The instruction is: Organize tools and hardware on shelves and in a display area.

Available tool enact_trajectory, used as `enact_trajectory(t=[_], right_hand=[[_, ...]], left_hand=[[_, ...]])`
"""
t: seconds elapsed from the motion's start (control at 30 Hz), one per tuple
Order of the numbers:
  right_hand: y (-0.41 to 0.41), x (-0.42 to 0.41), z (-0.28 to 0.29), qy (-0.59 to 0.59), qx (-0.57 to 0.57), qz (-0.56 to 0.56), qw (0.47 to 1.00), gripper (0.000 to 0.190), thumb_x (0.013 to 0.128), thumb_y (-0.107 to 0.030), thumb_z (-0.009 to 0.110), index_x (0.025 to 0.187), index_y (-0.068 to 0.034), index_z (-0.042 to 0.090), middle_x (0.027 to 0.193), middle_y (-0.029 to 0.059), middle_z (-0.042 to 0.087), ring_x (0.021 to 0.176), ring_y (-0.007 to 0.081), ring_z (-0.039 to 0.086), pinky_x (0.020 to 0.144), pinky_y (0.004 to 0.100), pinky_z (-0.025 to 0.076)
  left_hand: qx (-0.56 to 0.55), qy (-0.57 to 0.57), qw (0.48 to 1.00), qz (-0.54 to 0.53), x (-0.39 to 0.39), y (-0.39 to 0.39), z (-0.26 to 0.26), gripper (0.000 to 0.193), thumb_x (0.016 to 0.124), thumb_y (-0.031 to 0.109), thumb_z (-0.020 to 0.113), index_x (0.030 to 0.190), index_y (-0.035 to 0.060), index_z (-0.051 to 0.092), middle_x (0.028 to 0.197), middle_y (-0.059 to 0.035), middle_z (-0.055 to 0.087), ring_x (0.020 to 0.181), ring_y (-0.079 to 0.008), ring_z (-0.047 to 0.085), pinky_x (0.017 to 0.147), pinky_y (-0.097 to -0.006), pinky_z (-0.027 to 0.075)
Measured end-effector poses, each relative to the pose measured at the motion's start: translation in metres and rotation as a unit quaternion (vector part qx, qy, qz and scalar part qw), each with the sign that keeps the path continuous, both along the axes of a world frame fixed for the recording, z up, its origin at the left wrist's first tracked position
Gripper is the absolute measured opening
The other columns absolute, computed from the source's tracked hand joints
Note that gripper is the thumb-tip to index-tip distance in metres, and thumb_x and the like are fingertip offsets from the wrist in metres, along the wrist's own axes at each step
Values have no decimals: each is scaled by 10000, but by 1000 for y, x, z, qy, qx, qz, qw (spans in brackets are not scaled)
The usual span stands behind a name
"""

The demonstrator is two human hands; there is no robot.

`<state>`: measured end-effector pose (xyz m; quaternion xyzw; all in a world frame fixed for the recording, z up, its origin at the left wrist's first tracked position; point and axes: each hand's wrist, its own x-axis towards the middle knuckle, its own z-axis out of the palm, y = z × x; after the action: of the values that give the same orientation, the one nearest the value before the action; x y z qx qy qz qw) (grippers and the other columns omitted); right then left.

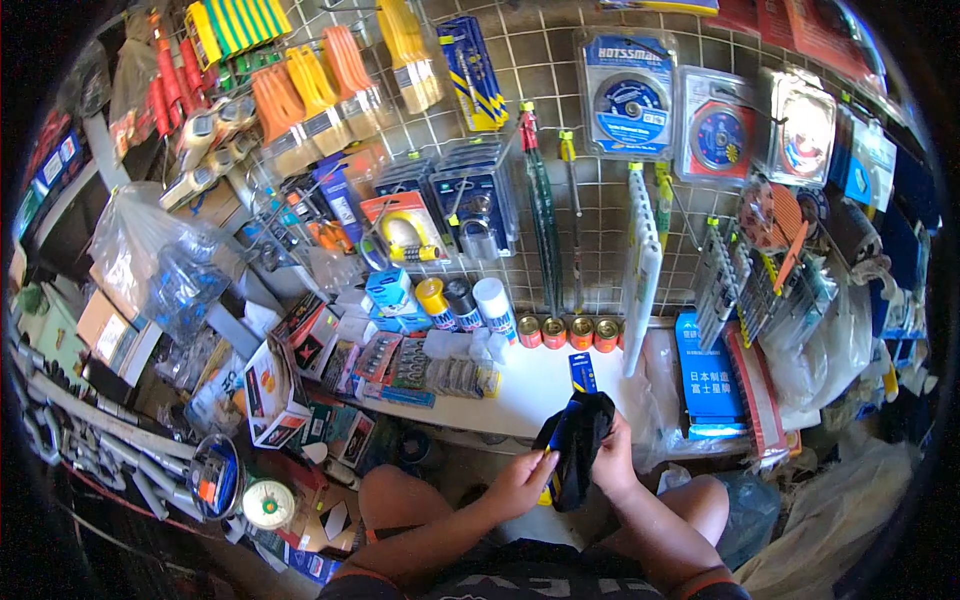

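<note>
My left hand (519, 481) pinches the edge of a narrow blue and yellow package, of which a yellow end (546, 496) shows below the fingers. A black cloth (586, 439) hangs bunched against that package and hides most of it. My right hand (613, 459) grips the cloth from the right side. Just beyond the cloth, a blue blister card (581, 373) lies on the white shelf (480, 409); its near end is covered by the cloth. Both hands are above my lap, at the shelf's front edge.
Small orange cans (555, 333) and spray cans (460, 304) line the shelf's back. A wire grid (510, 60) holds paintbrushes (411, 60), padlocks (477, 217) and a packaged diamond blade (631, 97). A dial scale (268, 504) is at lower left, a blue packet (709, 375) at right.
</note>
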<state>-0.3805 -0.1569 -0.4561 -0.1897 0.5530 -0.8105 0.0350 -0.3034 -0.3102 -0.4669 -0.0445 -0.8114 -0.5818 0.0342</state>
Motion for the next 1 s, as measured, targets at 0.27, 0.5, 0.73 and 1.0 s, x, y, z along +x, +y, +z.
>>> enact_trajectory(t=[0.27,0.5,0.73,1.0], right_hand=[[7,-15,-13,78,127,-21,989,292,864,-77,598,1140,18,573,994,107,655,944,202,633,894,334,490],[4,-22,-23,195,309,56,929,467,703,-57,661,1151,2,541,1055,217,603,1017,347,601,879,392,473],[-13,-30,-13,152,373,-65,913,315,702,-49,604,1012,4,589,784,233,621,754,431,612,665,446,509],[-17,-43,-28,-43,-16,-29,999,315,804,-57,695,1094,0,588,1117,74,616,1012,176,590,866,316,479]], left_hand=[[86,-164,977,-105,-20,-29,22,245,1021,200,423,978,-9,545,761,-60,613,620,-111,578,585,-280,496],[-6,-150,969,-197,-32,-65,-12,259,1020,197,414,1055,-25,542,855,-91,655,659,-145,623,606,-306,526],[54,-196,960,-194,-37,-63,0,234,1012,193,454,1032,-13,563,748,-49,598,618,-117,605,561,-284,513],[119,-149,972,-135,-35,-90,11,270,1028,201,409,1008,-13,572,847,-83,629,686,-125,617,624,-290,526]])
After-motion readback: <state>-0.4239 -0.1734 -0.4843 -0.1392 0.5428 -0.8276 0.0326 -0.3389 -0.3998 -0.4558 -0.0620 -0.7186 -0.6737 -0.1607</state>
